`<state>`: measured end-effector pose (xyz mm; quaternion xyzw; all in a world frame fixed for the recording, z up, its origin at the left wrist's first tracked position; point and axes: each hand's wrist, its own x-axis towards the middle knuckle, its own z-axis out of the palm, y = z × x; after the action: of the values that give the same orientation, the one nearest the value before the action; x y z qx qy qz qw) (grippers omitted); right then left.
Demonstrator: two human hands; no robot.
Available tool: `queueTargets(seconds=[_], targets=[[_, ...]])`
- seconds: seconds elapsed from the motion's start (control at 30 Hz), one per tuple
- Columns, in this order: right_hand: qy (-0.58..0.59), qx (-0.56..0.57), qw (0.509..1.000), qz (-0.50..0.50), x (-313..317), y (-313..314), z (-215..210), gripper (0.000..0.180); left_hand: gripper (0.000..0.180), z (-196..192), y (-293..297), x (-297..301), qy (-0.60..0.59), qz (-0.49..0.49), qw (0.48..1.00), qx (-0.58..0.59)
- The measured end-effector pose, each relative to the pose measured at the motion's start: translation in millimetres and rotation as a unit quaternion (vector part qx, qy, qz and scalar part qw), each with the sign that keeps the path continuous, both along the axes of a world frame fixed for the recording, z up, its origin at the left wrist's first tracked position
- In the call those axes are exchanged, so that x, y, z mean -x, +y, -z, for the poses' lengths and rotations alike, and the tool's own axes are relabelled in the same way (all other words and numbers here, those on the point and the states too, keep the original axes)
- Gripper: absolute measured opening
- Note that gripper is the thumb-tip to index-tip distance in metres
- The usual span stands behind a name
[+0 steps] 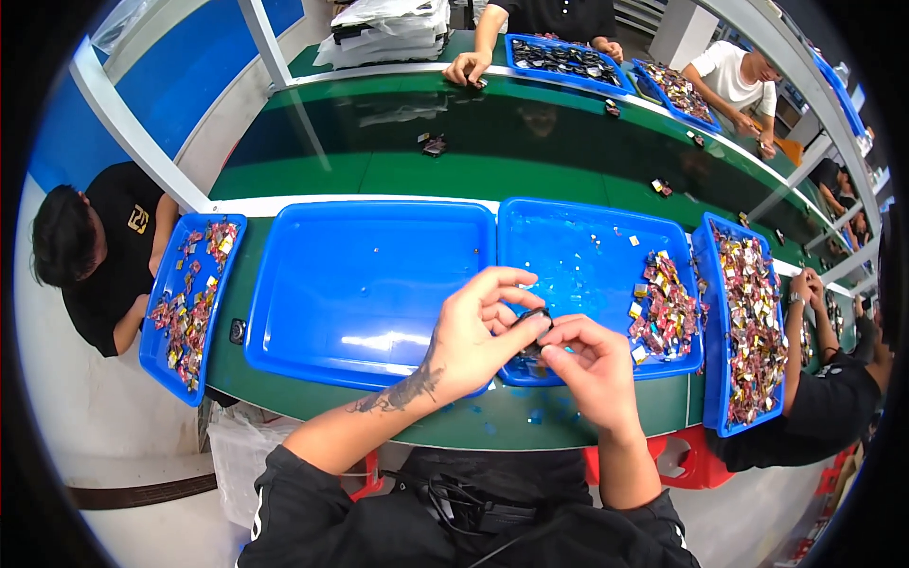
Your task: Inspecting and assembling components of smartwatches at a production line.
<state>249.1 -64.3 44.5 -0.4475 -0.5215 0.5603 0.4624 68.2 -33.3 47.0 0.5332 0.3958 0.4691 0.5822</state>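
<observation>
In front of me, over the near edge of the right-hand blue tray (pixel 606 220), both hands meet on a small, glossy black casing (pixel 540 318) with a rounded outline. My left hand (pixel 481 324) grips it between thumb and curled fingers. From the other side, my right hand (pixel 591 364) pinches at its lower right edge; whether a smaller part sits under those fingertips is hidden. Inside that tray, a pile of small red, yellow and black electronic parts (pixel 666 312) lies at the right, with tiny blue and white scraps scattered to its left.
Left of it stands another blue tray (pixel 379 210) with a few specks. Narrow part-filled trays flank the bench, one at left (pixel 161 352) and one at right (pixel 717 417). A small black piece (pixel 238 330) lies at the left. Beyond, a green conveyor (pixel 350 156) carries scattered parts; co-workers sit around.
</observation>
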Motion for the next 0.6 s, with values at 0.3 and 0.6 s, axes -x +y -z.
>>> queueTargets(seconds=[0.3, 0.6], targets=[[0.204, 0.079, 0.976, -0.016, 6.1, -0.7, 5.5, 0.013, 0.028, 19.5, -5.2, -4.1, -0.081, -0.013, 0.996, -0.044], [-0.232, -0.177, 0.950, 0.113, 5.9, -5.7, -26.9, 0.016, 0.029, 18.5, -9.3, -6.8, -0.150, 0.018, 0.984, 0.096]])
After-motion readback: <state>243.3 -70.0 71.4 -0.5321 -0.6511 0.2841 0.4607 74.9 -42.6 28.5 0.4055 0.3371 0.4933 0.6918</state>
